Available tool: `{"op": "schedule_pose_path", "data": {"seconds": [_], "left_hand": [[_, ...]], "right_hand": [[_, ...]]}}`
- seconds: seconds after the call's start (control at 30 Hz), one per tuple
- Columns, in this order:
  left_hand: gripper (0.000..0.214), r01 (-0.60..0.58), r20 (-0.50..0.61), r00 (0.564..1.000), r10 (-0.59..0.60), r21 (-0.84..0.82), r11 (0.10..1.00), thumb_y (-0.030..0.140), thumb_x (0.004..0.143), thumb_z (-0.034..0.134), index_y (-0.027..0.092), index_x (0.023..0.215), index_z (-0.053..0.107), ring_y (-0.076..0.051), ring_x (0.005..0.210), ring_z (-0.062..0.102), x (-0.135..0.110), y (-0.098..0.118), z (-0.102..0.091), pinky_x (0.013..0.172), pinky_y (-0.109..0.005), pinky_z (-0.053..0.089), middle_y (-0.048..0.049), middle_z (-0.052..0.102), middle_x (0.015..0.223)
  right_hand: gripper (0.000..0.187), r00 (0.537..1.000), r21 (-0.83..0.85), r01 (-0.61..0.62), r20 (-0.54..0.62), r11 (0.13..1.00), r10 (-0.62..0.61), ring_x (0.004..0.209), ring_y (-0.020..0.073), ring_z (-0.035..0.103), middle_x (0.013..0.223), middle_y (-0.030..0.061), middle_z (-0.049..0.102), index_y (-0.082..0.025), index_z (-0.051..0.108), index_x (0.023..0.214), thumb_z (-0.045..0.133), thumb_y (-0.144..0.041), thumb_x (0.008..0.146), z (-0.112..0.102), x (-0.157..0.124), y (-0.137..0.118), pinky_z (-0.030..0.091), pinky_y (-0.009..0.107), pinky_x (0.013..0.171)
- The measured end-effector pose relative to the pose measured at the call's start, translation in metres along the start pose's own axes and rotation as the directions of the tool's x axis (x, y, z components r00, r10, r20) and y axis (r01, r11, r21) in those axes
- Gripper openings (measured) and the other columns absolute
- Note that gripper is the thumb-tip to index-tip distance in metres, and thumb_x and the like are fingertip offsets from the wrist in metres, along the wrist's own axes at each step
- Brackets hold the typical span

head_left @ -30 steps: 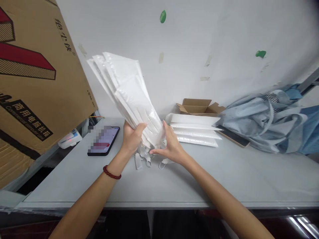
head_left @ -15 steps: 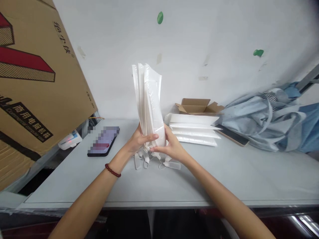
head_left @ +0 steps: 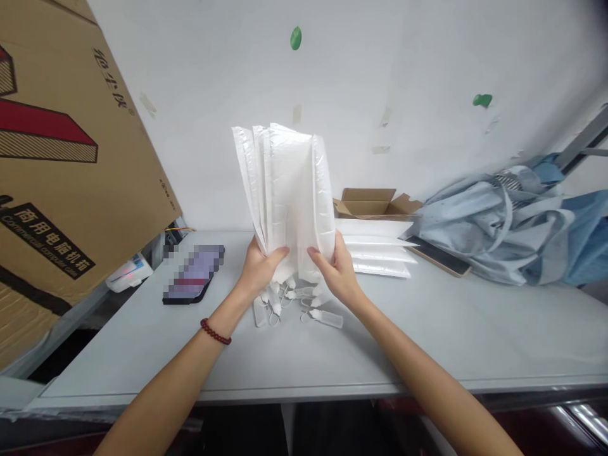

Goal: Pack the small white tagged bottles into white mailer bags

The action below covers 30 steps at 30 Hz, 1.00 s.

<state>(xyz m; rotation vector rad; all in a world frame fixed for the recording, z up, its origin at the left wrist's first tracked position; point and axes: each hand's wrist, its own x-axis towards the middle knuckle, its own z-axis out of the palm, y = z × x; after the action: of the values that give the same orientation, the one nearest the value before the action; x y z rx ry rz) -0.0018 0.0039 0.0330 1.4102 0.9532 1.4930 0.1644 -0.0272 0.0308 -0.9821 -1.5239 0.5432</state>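
Note:
Several white padded envelopes (head_left: 285, 183) stand upright between my two hands, fanned apart at the top. My left hand (head_left: 259, 263) is closed round the lower left of the bunch, its thumb lying across the front. On the other side my right hand (head_left: 337, 266) grips the rightmost envelope, thumb in front and fingers behind. Below the envelopes, small translucent plastic bottles (head_left: 327, 318) with white caps and thin loops lie scattered on the grey table (head_left: 427, 342). Part of that bottle pile is hidden behind my hands and the envelopes.
Behind my right hand lie more white padded envelopes (head_left: 380, 256), with an open cardboard box (head_left: 368, 206) beyond them. A phone (head_left: 437, 255) and blue-grey fabric bags (head_left: 503, 234) are at the right. Another phone (head_left: 192, 275) lies left, near a large carton (head_left: 80, 190).
My hands have moved apart a little, and the bunch of envelopes has spread wider, with the right part turned away from the left. The view has shifted slightly.

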Motion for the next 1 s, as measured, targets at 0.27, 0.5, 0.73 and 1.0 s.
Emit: {"op": "schedule_pose_path", "data": {"seconds": [0.27, 0.5, 0.73, 1.0], "left_hand": [[0.046, 0.155, 0.275, 0.957, -0.096, -0.202, 0.967, 0.032, 0.07, 0.074, 0.018, 0.112, 0.062, -0.029, 0.106, 0.061, -0.012, 0.006, 0.012, 0.093, -0.041, 0.047, -0.0095, 0.067, 0.112], [0.057, 0.216, 0.164, 0.969, -0.184, -0.21, 0.954, 0.027, 0.064, 0.079, 0.015, 0.117, 0.059, -0.03, 0.107, 0.061, -0.007, 0.002, 0.007, 0.091, -0.041, 0.049, -0.0126, 0.065, 0.117], [0.051, 0.226, 0.035, 0.974, -0.223, -0.189, 0.956, 0.029, 0.065, 0.079, 0.014, 0.11, 0.061, -0.027, 0.097, 0.065, 0.0, 0.0, 0.001, 0.083, -0.038, 0.052, -0.0125, 0.068, 0.111], [0.045, -0.001, 0.028, 1.0, 0.004, -0.116, 0.993, 0.041, 0.072, 0.073, 0.013, 0.106, 0.065, -0.027, 0.098, 0.064, -0.003, -0.001, 0.004, 0.081, -0.034, 0.051, -0.0111, 0.069, 0.107]], "right_hand": [[0.093, 0.989, -0.339, 0.083, 0.143, 0.937, -0.035, 0.135, 0.0338, 0.022, 0.144, 0.0158, 0.028, -0.022, 0.01, 0.15, 0.053, -0.064, 0.079, 0.005, -0.003, 0.008, 0.023, 0.058, 0.108], [0.084, 0.996, -0.244, -0.045, 0.058, 0.969, 0.061, 0.125, 0.0308, 0.039, 0.138, 0.0141, 0.041, -0.025, 0.017, 0.147, 0.055, -0.059, 0.081, 0.008, -0.005, 0.006, 0.034, 0.052, 0.102], [0.064, 0.961, -0.045, -0.275, -0.037, 0.96, 0.273, 0.102, 0.025, 0.056, 0.119, 0.0113, 0.056, -0.021, 0.05, 0.121, 0.07, -0.051, 0.068, 0.0, 0.002, 0.011, 0.048, 0.038, 0.079], [0.014, 0.999, -0.167, -0.046, 0.002, 0.985, 0.047, 0.066, 0.0159, 0.052, 0.071, 0.0016, 0.059, -0.021, 0.063, 0.071, 0.055, -0.028, 0.079, -0.001, 0.004, 0.016, 0.041, 0.031, 0.063]]}}
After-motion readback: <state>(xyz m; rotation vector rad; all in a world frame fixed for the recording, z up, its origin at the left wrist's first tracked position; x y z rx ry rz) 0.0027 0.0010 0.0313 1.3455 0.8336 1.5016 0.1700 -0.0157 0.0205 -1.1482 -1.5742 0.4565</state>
